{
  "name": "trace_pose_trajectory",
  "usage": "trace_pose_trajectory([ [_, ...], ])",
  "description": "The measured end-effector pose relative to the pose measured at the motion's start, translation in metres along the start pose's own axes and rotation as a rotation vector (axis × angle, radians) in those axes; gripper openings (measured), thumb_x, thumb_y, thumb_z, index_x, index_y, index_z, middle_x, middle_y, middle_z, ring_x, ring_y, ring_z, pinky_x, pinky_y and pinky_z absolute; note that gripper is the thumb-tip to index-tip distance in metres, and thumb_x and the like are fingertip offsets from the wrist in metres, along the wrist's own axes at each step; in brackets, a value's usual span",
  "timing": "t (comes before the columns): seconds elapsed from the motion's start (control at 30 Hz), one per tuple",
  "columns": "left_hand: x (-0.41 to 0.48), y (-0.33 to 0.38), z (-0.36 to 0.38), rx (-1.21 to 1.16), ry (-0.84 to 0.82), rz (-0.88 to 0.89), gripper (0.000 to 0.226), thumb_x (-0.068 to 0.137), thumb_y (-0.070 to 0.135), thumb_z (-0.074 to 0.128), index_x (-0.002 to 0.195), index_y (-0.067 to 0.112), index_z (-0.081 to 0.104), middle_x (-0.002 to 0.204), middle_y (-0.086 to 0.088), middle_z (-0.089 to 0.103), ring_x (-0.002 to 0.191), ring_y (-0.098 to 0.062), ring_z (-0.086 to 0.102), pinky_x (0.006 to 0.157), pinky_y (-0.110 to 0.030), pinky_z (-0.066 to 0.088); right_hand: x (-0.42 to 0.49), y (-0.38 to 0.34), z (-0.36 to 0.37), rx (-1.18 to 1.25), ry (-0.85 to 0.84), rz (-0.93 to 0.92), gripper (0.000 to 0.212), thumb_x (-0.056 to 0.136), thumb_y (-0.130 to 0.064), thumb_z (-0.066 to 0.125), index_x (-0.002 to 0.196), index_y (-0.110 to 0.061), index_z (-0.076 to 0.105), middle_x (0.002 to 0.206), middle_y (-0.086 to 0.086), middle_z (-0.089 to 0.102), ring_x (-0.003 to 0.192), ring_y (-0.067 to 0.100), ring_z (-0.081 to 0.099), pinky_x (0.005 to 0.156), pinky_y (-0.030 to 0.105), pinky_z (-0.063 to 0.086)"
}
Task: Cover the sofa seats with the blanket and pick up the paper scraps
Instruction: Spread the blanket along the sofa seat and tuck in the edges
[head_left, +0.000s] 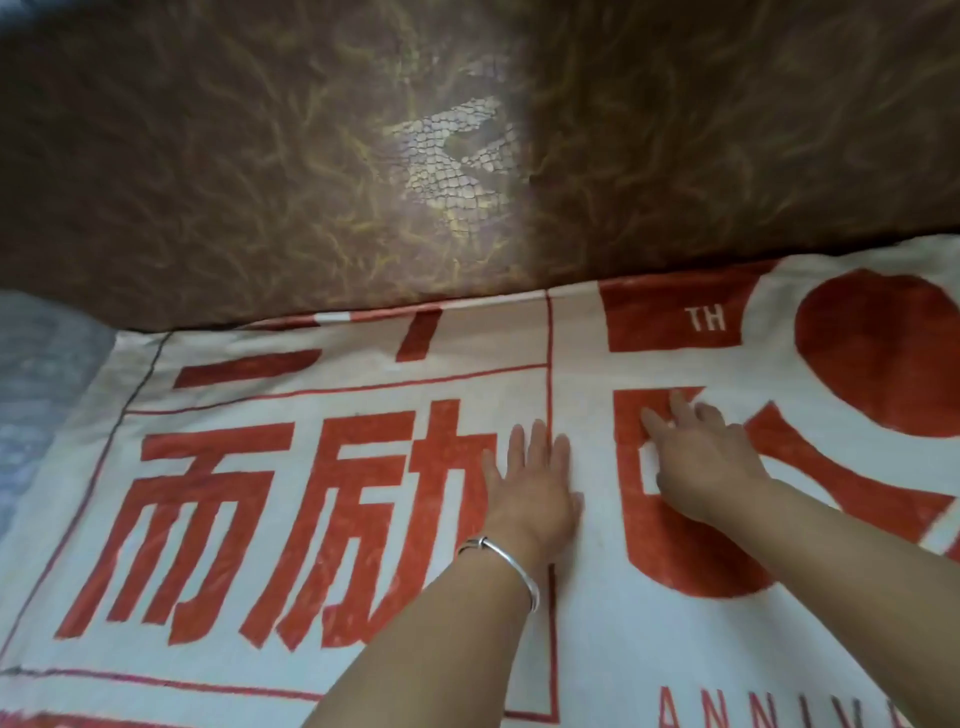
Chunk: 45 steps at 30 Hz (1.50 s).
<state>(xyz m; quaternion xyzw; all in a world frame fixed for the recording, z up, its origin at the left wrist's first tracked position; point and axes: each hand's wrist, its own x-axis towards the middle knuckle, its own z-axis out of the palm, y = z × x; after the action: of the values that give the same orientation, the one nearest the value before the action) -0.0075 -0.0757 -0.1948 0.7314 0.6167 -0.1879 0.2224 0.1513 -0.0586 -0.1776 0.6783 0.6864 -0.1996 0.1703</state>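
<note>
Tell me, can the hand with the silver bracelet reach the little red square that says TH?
Probably yes. The left hand lies flat on the white-and-red printed blanket, and the red TH square sits farther up, near the brown sofa back. Only bare blanket lies between; the right hand rests aside.

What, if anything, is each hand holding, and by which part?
Nothing is held: the left hand and right hand lie flat on the blanket.

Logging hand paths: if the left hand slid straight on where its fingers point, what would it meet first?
Only flat blanket lies ahead of the left hand, then probably the brown sofa backrest; depth is unclear.
</note>
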Motion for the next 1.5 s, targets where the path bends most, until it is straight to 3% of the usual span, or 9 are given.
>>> trace_pose_trajectory([
  [0.23,0.015,-0.086,-0.02,-0.012,0.108,-0.047,0.066,0.098,0.034,0.036,0.15,0.016,0.0,0.159,-0.005,-0.01,0.147,-0.026,-0.011,0.118,-0.053,-0.001,0.033,-0.09,-0.006,0.053,0.065,-0.016,0.083,0.091,-0.009,0.044,0.151,-0.031,-0.008,0.159,0.003,-0.018,0.147,0.029,-0.014,0.118,0.045,0.01],
  [0.43,0.05,-0.153,-0.041,0.038,0.111,0.019,0.069,0.098,0.03,0.036,0.15,0.016,-0.007,0.158,-0.003,-0.016,0.147,-0.023,-0.013,0.119,-0.048,-0.001,0.061,-0.127,-0.005,-0.008,-0.157,0.065,0.076,0.09,-0.001,0.033,0.153,-0.025,-0.003,0.159,0.01,-0.014,0.145,0.037,-0.013,0.118,0.046,0.015],
  [0.53,0.062,-0.173,-0.043,0.033,0.019,0.068,0.061,0.099,0.026,0.033,0.151,0.014,0.002,0.16,-0.004,-0.006,0.148,-0.024,0.0,0.119,-0.044,0.01,0.072,-0.137,-0.009,-0.049,-0.183,0.124,0.065,0.092,-0.004,0.031,0.152,-0.022,0.012,0.159,0.014,0.001,0.145,0.04,0.0,0.115,0.045,0.021],
  [0.7,0.072,-0.181,-0.061,0.131,0.243,0.163,0.045,0.088,0.006,0.041,0.132,0.012,0.041,0.14,-0.01,0.036,0.128,-0.03,0.033,0.106,-0.04,0.027,0.082,-0.146,-0.026,-0.096,0.011,0.078,0.041,0.094,-0.006,0.033,0.133,-0.011,0.044,0.129,0.011,0.054,0.118,0.03,0.053,0.093,0.034,0.043],
  [0.87,0.096,-0.177,-0.088,0.084,0.233,0.129,0.047,0.089,-0.001,0.035,0.135,0.008,0.035,0.136,-0.015,0.039,0.122,-0.032,0.041,0.097,-0.04,0.038,0.11,-0.143,-0.044,-0.087,0.164,0.121,0.027,0.091,0.0,0.04,0.111,-0.009,0.055,0.111,0.009,0.062,0.101,0.027,0.061,0.065,0.028,0.038],
  [1.03,0.131,-0.176,-0.109,0.079,0.305,0.084,0.047,0.092,0.0,0.035,0.138,0.008,0.033,0.146,-0.014,0.027,0.125,-0.033,0.04,0.093,-0.041,0.042,0.147,-0.14,-0.06,-0.051,0.274,0.043,0.031,0.094,-0.003,0.037,0.12,-0.007,0.054,0.12,0.012,0.055,0.112,0.027,0.052,0.08,0.033,0.047],
  [1.17,0.153,-0.178,-0.115,0.008,0.282,0.039,0.05,0.084,-0.005,0.051,0.131,0.007,0.038,0.139,-0.013,0.03,0.102,-0.036,0.057,0.072,-0.042,0.047,0.171,-0.146,-0.065,-0.01,0.297,-0.063,0.036,0.096,-0.005,0.033,0.129,-0.008,0.048,0.124,0.012,0.051,0.117,0.028,0.049,0.086,0.037,0.048],
  [1.23,0.162,-0.177,-0.118,0.075,0.328,0.033,0.043,0.088,-0.003,0.046,0.129,0.006,0.039,0.137,-0.015,0.032,0.098,-0.036,0.06,0.068,-0.04,0.044,0.181,-0.152,-0.066,-0.004,0.309,-0.062,0.037,0.096,-0.003,0.033,0.131,-0.008,0.045,0.125,0.012,0.052,0.115,0.03,0.053,0.085,0.038,0.048],
  [1.5,0.195,-0.179,-0.118,0.335,0.361,0.071,0.034,0.096,0.005,0.029,0.123,0.003,0.051,0.126,-0.015,0.046,0.115,-0.033,0.049,0.087,-0.041,0.046,0.205,-0.169,-0.067,-0.086,0.397,-0.082,0.033,0.097,-0.006,0.031,0.127,-0.006,0.046,0.125,0.015,0.049,0.116,0.033,0.047,0.09,0.041,0.043],
])
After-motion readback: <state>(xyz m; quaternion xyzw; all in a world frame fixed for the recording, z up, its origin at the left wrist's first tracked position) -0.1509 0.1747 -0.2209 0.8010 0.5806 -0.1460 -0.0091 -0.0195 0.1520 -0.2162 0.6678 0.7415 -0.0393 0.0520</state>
